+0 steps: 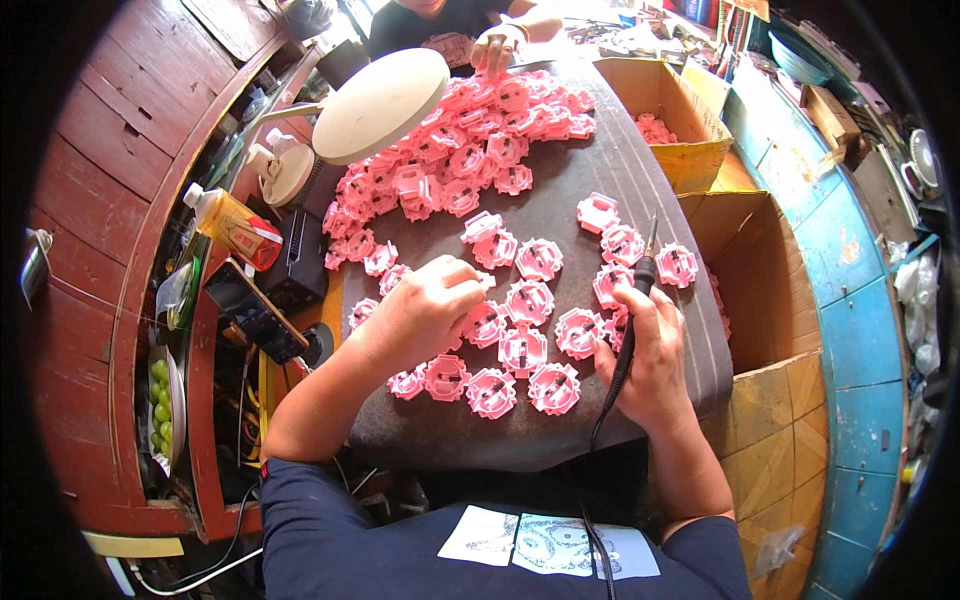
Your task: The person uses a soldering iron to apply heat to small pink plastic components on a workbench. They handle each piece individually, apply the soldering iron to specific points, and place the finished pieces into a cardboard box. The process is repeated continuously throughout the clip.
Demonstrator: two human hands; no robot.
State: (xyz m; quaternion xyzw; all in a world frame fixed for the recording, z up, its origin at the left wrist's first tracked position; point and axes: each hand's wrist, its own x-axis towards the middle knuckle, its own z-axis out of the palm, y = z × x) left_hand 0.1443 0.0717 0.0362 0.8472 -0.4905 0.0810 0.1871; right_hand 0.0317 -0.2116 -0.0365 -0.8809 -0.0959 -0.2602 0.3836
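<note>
Parts [522, 350], small and pink, are spread over the dark counter [440, 430] and heaped at its far end, while a black pen-like tool [645, 272] is held in the right hand [655, 360], and the left hand [425, 308] is bent over more parts, apart from the right, though whether one is pinched cannot be told.

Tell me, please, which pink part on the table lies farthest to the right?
The pink part just right of the pen-like tool in the right hand; the other pink parts on the table all lie farther left.
</note>
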